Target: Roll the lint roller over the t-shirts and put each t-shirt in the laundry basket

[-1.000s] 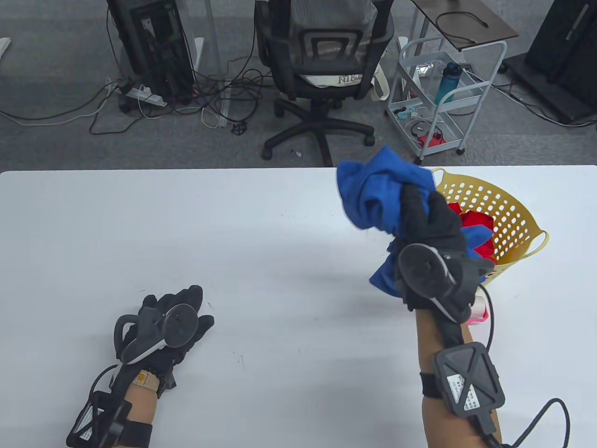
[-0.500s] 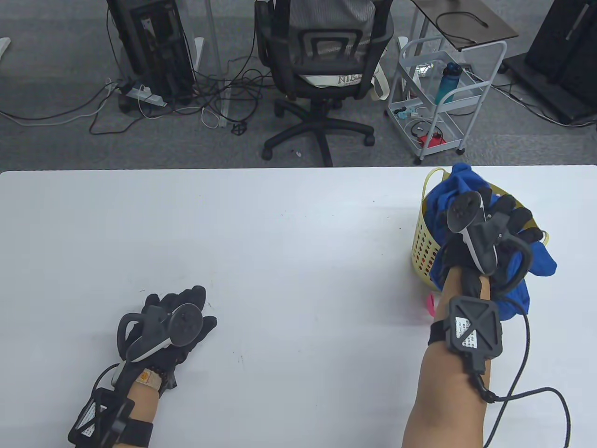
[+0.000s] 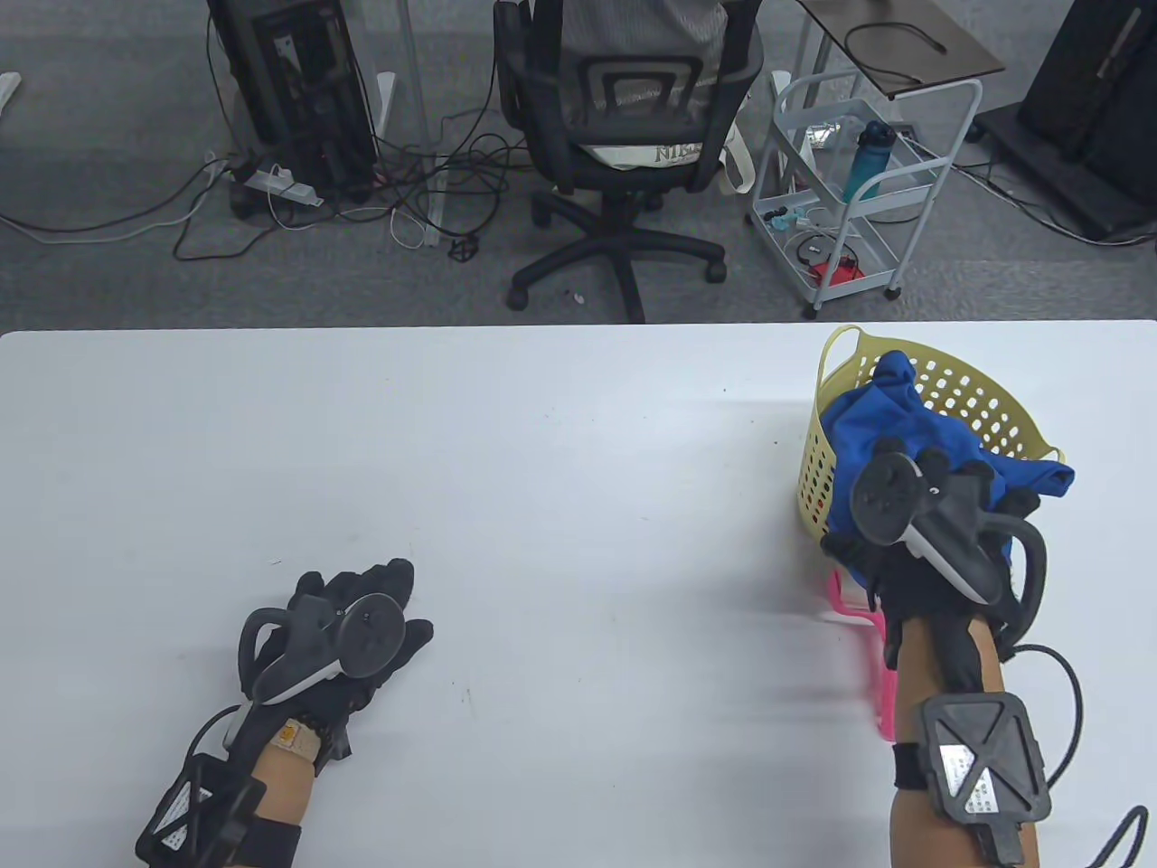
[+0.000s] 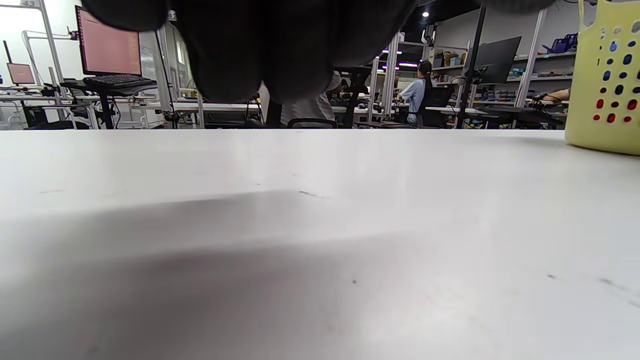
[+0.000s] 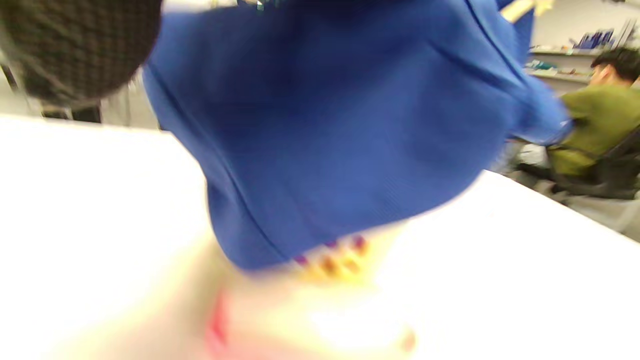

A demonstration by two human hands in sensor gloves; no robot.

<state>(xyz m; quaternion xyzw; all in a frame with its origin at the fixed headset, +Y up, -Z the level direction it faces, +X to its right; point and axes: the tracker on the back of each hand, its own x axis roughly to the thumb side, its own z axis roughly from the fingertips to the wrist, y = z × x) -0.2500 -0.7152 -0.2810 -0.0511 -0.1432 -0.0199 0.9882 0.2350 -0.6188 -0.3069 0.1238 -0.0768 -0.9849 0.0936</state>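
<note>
Right hand [image 3: 940, 533]: hovering at the near rim of the basket, over the draped cloth; tracker on its back hiding most of the fingers, so whether they are gripping the fabric cannot be told.
Blue t-shirt [image 3: 890, 420]: lying bunched in the top of the basket, spilling over the near and right rim; filling the right wrist view [image 5: 340, 130], heavily blurred there.
Laundry basket [image 3: 972, 393]: yellow, perforated, standing upright at the far right of the table; red showing through its side holes in the left wrist view [image 4: 607, 75].
Lint roller [image 3: 859, 601]: pink, lying on the table just in front of the basket, beside the right forearm, blurred and partly covered by the hand.
Left hand [image 3: 348, 624]: resting palm down on the near left of the table, fingers lying relaxed and forward, holding nothing; well apart from the basket.
Table [image 3: 542, 470]: white, carrying both hands, basket and roller.
Office chair [image 3: 624, 136]: black, standing on the floor beyond the table's far edge.
Wire cart [image 3: 859, 190]: white, standing right of the chair, holding a teal bottle [image 3: 866, 158].
</note>
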